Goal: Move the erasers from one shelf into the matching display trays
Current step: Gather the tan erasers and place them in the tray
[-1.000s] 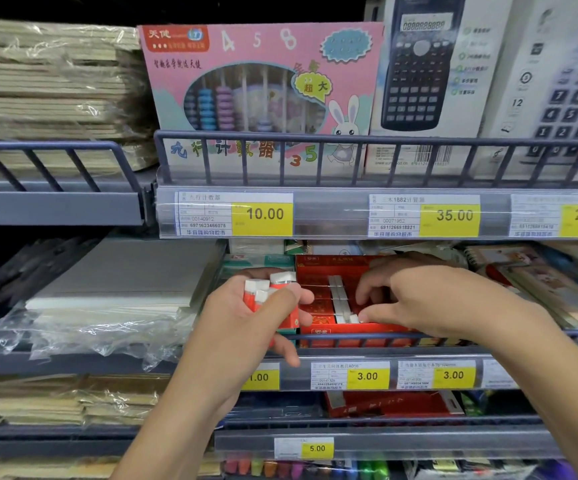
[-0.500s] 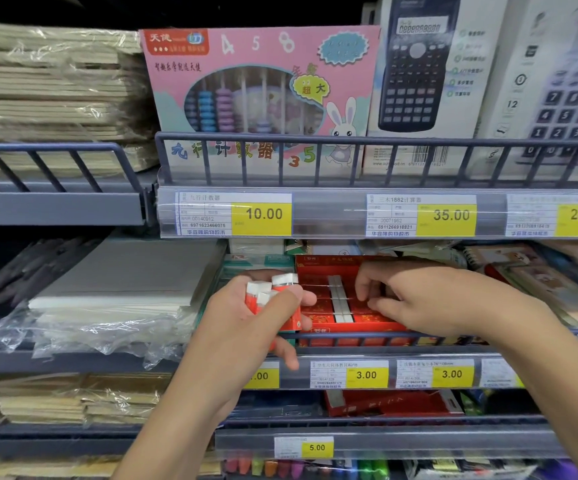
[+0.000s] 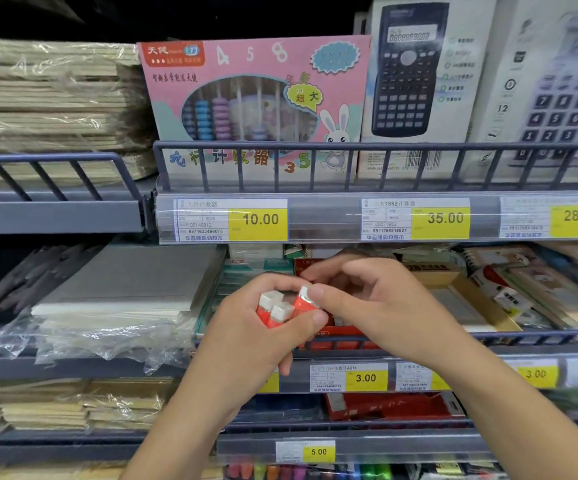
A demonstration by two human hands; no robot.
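My left hand (image 3: 256, 336) is closed around a small bunch of erasers (image 3: 275, 310), white blocks in red sleeves, held upright in front of the middle shelf. My right hand (image 3: 367, 299) has come across to the bunch, and its thumb and forefinger pinch the rightmost eraser (image 3: 304, 301) at its top. Behind both hands lies the red display tray (image 3: 341, 336), mostly hidden; only its front edge and a back corner show. Whether the right hand holds that eraser alone or both hands share it I cannot tell.
A grey wire rail (image 3: 522, 336) runs along the shelf front below the tray. Left of the tray lies plastic-wrapped white paper (image 3: 114, 303); right of it an open cardboard box (image 3: 460, 299) and notebooks. Price tags (image 3: 365, 377) line the shelf edge. Above stand an abacus box (image 3: 256, 109) and calculator boxes.
My right hand has left the red tray and moved left to the erasers in my left hand, pinching one. The left hand stayed about where it was.
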